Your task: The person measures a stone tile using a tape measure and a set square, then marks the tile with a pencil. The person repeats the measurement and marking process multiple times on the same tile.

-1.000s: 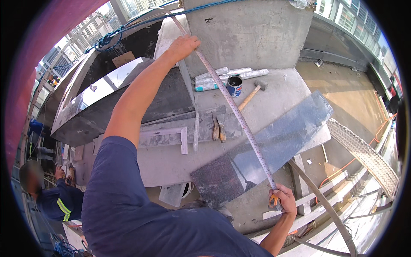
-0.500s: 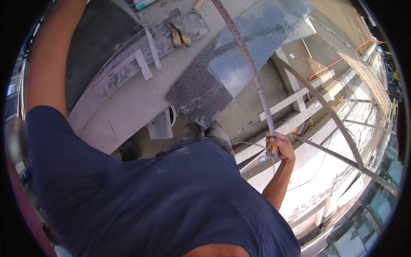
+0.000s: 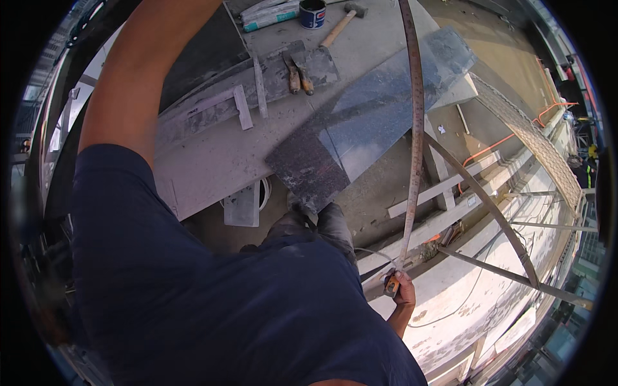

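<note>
My right hand (image 3: 405, 291), low and right of my body, is closed around an orange and black tape measure (image 3: 391, 285). Its long metal blade (image 3: 415, 116) runs up from the case and leaves through the top edge, bowing slightly. Raised at the upper left, my left arm (image 3: 125, 96) reaches past the top edge, so the left hand is out of sight. Behind the blade lies a dark polished stone slab (image 3: 306, 157), its near corner close to my legs.
Left of the slab, a dusty grey board (image 3: 322, 64) carries two wooden-handled trowels (image 3: 300, 78). A pale square (image 3: 243, 108) lies nearby. Farther back are a hammer (image 3: 338, 29) and a dark blue can (image 3: 312, 15). Metal bars (image 3: 489, 186) and a pale ledge (image 3: 463, 289) stand at right.
My right hand has moved down and a little left with the tape measure. The blade now stands more upright. My view has shifted, bringing the hammer head and can into sight.
</note>
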Available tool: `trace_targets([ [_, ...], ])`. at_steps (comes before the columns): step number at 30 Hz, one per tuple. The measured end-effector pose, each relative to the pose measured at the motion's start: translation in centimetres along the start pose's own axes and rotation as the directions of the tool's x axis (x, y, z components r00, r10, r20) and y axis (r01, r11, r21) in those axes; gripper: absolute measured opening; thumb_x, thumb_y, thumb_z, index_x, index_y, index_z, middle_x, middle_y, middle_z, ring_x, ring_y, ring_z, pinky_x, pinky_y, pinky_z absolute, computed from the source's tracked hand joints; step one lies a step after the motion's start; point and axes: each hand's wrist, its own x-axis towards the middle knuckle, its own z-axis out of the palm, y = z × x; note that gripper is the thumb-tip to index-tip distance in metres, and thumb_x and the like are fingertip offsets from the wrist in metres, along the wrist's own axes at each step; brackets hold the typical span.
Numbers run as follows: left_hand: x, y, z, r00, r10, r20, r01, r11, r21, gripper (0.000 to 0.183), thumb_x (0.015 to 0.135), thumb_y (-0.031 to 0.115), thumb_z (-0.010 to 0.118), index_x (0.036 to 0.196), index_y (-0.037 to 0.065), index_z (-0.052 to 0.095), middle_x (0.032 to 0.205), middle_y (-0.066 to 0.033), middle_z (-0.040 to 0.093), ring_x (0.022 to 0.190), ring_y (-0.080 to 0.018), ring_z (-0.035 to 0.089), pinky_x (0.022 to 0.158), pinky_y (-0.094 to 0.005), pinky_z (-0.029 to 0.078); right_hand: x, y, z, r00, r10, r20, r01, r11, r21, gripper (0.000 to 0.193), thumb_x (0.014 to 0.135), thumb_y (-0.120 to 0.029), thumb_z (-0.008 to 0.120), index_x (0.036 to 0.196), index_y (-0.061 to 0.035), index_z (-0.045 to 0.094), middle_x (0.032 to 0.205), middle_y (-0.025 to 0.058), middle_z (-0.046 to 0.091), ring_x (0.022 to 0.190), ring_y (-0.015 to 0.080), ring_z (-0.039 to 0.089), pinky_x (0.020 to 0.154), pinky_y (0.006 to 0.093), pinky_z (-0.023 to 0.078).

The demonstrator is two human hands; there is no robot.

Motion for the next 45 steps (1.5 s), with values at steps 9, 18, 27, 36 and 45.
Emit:
trace_targets([
  [9,-1.6,15.2,-12.4,0.927,0.093,0.363,-0.112,0.993,0.032,0.025,0.087,0.039,0.079,0.071,0.019,0.08,0.071,0.0037,0.073,0.095,-0.0177,0.07,0.085,-0.0365,0.051,9.2,-6.8,-8.0,0.996,0.055,-0.071,-0.052,0.997,0.048,0.032,0.095,-0.036,0.081,0.105,-0.0081,0.071,0.086,0.0058,0.071,0.075,0.0223,0.071,0.065,0.0375,0.06],
  [18,-10.5,17.4,-11.3,0.524,-0.234,0.819,0.473,0.88,-0.051,0.022,0.103,0.035,0.068,0.095,0.015,0.073,0.09,-0.0022,0.071,0.103,-0.0236,0.067,0.116,-0.0484,0.041,19.7,-25.0,-15.2,0.955,0.26,0.142,-0.202,0.923,-0.328,0.029,0.093,-0.026,0.083,0.105,-0.0023,0.073,0.084,0.01,0.072,0.068,0.0222,0.07,0.061,0.0364,0.059],
  [27,-20.9,9.1,-25.4,0.115,-0.797,0.593,0.713,0.482,0.51,0.027,0.107,0.026,0.052,0.098,0.007,0.068,0.099,-0.0126,0.069,0.106,-0.0349,0.064,0.094,-0.0469,0.051,27.2,-42.7,-17.2,0.938,0.315,0.143,-0.184,0.805,-0.563,0.027,0.089,-0.01,0.084,0.111,0.003,0.077,0.086,0.0097,0.076,0.071,0.0195,0.073,0.064,0.0341,0.06],
  [36,-26.1,11.5,-19.2,-0.379,-0.893,0.244,0.923,-0.345,0.169,0.039,0.116,0.041,0.044,0.116,0.009,0.066,0.072,-0.0005,0.056,0.063,-0.0114,0.062,0.055,-0.028,0.051,37.1,-53.6,-6.6,0.943,-0.277,0.183,0.33,0.832,-0.446,0.019,0.094,-0.014,0.079,0.108,-0.001,0.076,0.084,0.0053,0.071,0.068,0.0155,0.067,0.06,0.0292,0.054],
  [45,-20.3,6.6,-7.3,-0.207,-0.87,0.448,0.947,-0.293,-0.132,0.034,0.104,0.023,0.062,0.134,0.006,0.066,0.103,-0.0069,0.064,0.094,-0.0158,0.068,0.081,-0.0346,0.065,41.8,-56.6,17.5,0.865,-0.297,0.403,0.448,0.82,-0.356,0.016,0.102,-0.017,0.074,0.11,-0.0028,0.073,0.082,0.0032,0.069,0.07,0.0132,0.067,0.061,0.0276,0.054],
])
